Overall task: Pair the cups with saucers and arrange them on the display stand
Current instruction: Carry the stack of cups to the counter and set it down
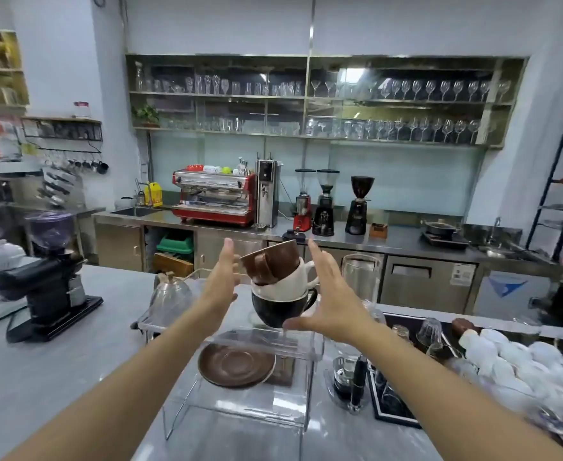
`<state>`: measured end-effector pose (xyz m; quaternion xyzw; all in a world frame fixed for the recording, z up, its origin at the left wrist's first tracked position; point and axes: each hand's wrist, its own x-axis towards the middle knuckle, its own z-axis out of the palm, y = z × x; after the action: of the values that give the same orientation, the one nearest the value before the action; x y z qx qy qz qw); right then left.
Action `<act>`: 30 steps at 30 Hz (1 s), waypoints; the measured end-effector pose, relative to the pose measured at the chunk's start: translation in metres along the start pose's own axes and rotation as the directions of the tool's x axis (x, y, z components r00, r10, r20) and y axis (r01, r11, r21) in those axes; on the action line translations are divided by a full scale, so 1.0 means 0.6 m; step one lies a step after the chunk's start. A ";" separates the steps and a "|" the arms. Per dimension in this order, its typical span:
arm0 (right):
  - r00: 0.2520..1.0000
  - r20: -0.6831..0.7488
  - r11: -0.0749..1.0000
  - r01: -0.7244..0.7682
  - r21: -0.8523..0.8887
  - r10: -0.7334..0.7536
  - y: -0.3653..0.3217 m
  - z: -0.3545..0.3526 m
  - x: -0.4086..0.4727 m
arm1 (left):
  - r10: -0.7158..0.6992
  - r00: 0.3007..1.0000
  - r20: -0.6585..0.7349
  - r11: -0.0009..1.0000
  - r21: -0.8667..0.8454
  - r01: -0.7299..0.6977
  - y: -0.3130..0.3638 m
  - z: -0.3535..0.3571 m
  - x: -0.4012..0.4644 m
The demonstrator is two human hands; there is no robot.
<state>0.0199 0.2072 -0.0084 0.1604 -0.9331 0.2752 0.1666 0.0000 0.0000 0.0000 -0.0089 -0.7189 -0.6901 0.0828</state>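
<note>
Café bar, grey surface (57,377). Left hand (221,281) open, flanking stacked cups: brown cup (271,261) tilted in white cup (286,281) in black cup (280,309), on clear display stand (240,414). Brown saucer (236,369) below. Right hand (330,294) open, thumb near black cup.

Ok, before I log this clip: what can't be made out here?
- Head view: whether either hand touches the cup stack; left hand and right hand flank it, contact unclear.
- What the black cup rests on: clear display stand edges vanish.
- White items at right: blurred.
- Extra saucers under the brown saucer: hidden.
</note>
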 end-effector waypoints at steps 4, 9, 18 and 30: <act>0.998 -0.033 0.991 -0.050 0.126 0.054 0.009 0.025 0.004 | -0.215 0.969 0.125 0.937 -0.252 0.241 -0.004 0.019 0.017; 0.999 -0.049 0.976 0.005 0.218 0.005 0.016 0.041 0.011 | -0.282 0.940 0.193 0.891 -0.311 0.332 -0.005 0.030 0.035; 0.985 -0.162 0.988 -0.029 0.154 0.054 0.005 0.070 0.021 | -0.292 0.935 0.200 0.830 -0.433 0.352 -0.011 0.061 0.048; 0.972 -0.235 0.965 0.067 0.252 -0.006 0.002 0.075 0.028 | -0.183 0.972 0.150 0.839 -0.491 0.234 -0.010 0.068 0.046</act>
<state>-0.0057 0.1791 -0.0378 0.1647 -0.8603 0.4079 0.2575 -0.0322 0.0377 -0.0040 0.0144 -0.5127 -0.8578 -0.0331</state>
